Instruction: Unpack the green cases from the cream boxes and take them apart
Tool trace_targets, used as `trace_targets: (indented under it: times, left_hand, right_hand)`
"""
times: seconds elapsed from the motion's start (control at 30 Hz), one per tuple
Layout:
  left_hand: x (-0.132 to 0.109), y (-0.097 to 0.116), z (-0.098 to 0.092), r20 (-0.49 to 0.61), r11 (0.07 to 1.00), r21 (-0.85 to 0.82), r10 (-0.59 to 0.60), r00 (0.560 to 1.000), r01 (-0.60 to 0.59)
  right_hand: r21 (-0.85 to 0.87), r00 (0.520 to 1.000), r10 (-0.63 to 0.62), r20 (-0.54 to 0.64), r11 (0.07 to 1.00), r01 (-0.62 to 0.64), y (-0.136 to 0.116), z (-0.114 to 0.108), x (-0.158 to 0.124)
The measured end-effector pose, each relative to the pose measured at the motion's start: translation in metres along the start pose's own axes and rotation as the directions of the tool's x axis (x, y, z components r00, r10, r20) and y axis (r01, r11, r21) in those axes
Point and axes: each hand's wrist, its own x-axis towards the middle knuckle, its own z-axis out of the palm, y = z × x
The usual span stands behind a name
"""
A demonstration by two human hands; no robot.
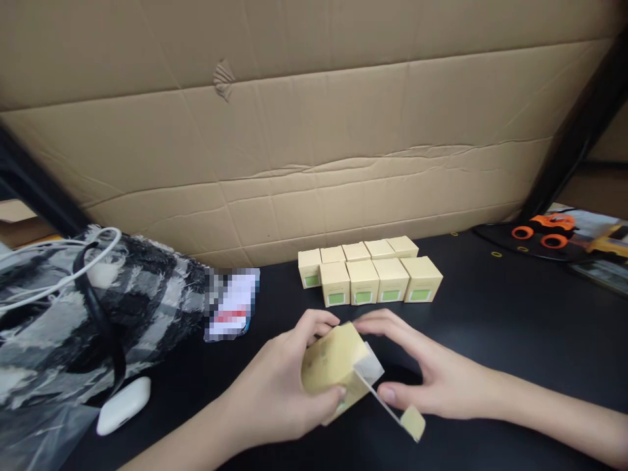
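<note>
My left hand (284,386) is closed round a small pale-yellow carton (331,363), held just above the black table. Its end flap (392,409) hangs open toward me. My right hand (426,373) touches the carton from the right, fingers curled at its top edge and thumb by the open flap. Behind them, several matching yellow cartons with green labels (373,275) stand closed in two neat rows near the cardboard wall.
A black-and-white fuzzy bag (98,307) with white cables lies at the left, a white earbud case (122,405) beside it. A blurred card (230,304) sits by the bag. Orange scissors (540,232) lie at the far right. A cardboard sheet (314,131) backs the black table (515,314).
</note>
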Motion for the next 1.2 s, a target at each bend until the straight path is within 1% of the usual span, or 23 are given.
trace_targets:
  times: [0.03,0.07,0.13,0.17,0.2,0.23,0.27,0.33,0.4,0.43,0.5,0.53,0.57,0.67,0.73,0.8,0.83,0.9,0.97,1.03,1.07,1.13,1.2]
  left_hand:
    - [0.007,0.005,-0.004,0.039,0.999,-0.034,-0.033,0.999,0.034]
    - [0.016,0.012,-0.008,0.083,0.995,-0.067,-0.074,0.994,0.08]
    - [0.036,0.026,-0.017,0.18,0.979,-0.071,-0.176,0.968,0.192]
    - [0.046,0.033,-0.022,0.227,0.97,-0.043,-0.223,0.948,0.239]
    - [0.056,0.039,-0.026,0.263,0.962,-0.013,-0.261,0.929,0.274]
    - [0.066,0.045,-0.03,0.262,0.959,0.025,-0.277,0.924,0.281]
    - [0.075,0.049,-0.032,0.302,0.954,0.014,-0.29,0.908,0.3]
    - [0.088,0.053,-0.033,0.418,0.93,-0.028,-0.322,0.85,0.367]
    - [0.095,0.051,-0.032,0.507,0.901,-0.078,-0.333,0.795,0.427]
    - [0.096,0.049,-0.031,0.525,0.89,-0.098,-0.334,0.783,0.445]
    - [0.094,0.043,-0.03,0.523,0.877,-0.131,-0.335,0.784,0.463]
    - [0.09,0.039,-0.031,0.503,0.87,-0.15,-0.342,0.794,0.469]
    - [0.085,0.035,-0.032,0.48,0.861,-0.171,-0.352,0.803,0.479]
    - [0.061,0.02,-0.039,0.429,0.811,-0.283,-0.371,0.824,0.512]
    - [0.043,0.009,-0.045,0.426,0.751,-0.425,-0.326,0.844,0.505]
    - [0.027,-0.002,-0.049,0.37,0.665,-0.59,-0.281,0.885,0.458]
    - [0.02,-0.006,-0.049,0.315,0.631,-0.654,-0.273,0.909,0.417]
    - [0.012,-0.013,-0.046,0.166,0.602,-0.735,-0.288,0.943,0.313]
    - [0.011,-0.017,-0.039,0.022,0.607,-0.764,-0.316,0.948,0.22]
    - [0.013,-0.019,-0.03,-0.058,0.609,-0.777,-0.318,0.946,0.157]
    - [0.015,-0.019,-0.025,-0.08,0.604,-0.786,-0.31,0.947,0.131]
    - [0.018,-0.017,-0.018,-0.114,0.578,-0.811,-0.304,0.946,0.088]
    - [0.02,-0.012,-0.014,-0.134,0.534,-0.842,-0.332,0.934,0.069]
  right_hand:
    - [0.198,0.999,0.037,0.006,0.979,-0.038,0.003,0.001,0.0]
    - [0.397,0.997,0.074,0.021,0.915,-0.077,0.006,0.001,0.001]
    - [0.716,0.99,0.122,0.074,0.684,-0.138,0.009,0.002,0.002]
    - [0.811,0.986,0.125,0.113,0.562,-0.164,0.009,0.002,0.002]
    - [0.864,0.98,0.115,0.162,0.463,-0.197,0.008,0.002,0.003]
    - [0.887,0.971,0.091,0.22,0.394,-0.238,0.007,0.001,0.003]
    - [0.894,0.957,0.064,0.281,0.345,-0.286,0.006,0.0,0.003]
    - [0.885,0.925,0.035,0.379,0.278,-0.373,0.005,-0.002,0.002]
    - [0.891,0.918,0.053,0.393,0.224,-0.395,0.006,-0.002,0.002]
    - [0.896,0.916,0.087,0.391,0.192,-0.401,0.007,-0.002,0.003]
    - [0.897,0.904,0.184,0.387,0.153,-0.415,0.01,0.001,0.003]
    - [0.893,0.895,0.24,0.375,0.164,-0.419,0.011,0.002,0.004]
    - [0.884,0.89,0.3,0.345,0.214,-0.415,0.012,0.002,0.004]
    - [0.801,0.892,0.428,0.148,0.477,-0.362,0.015,0.001,0.006]
    - [0.726,0.891,0.453,0.031,0.603,-0.331,0.017,-0.003,0.008]
    - [0.688,0.896,0.443,-0.022,0.657,-0.308,0.017,-0.007,0.009]
    - [0.652,0.904,0.425,-0.039,0.697,-0.299,0.016,-0.007,0.009]
    - [0.465,0.927,0.37,-0.069,0.834,-0.298,0.013,-0.006,0.01]
    - [0.128,0.951,0.299,-0.074,0.949,-0.288,0.008,0.0,0.011]
    - [-0.186,0.973,0.225,-0.061,0.955,-0.232,0.005,0.008,0.014]
    - [-0.264,0.979,0.196,-0.048,0.943,-0.202,0.004,0.011,0.016]
    - [-0.329,0.99,0.137,-0.035,0.934,-0.141,0.004,0.014,0.02]
    - [-0.358,0.994,0.051,-0.093,0.93,-0.081,0.005,0.012,0.023]
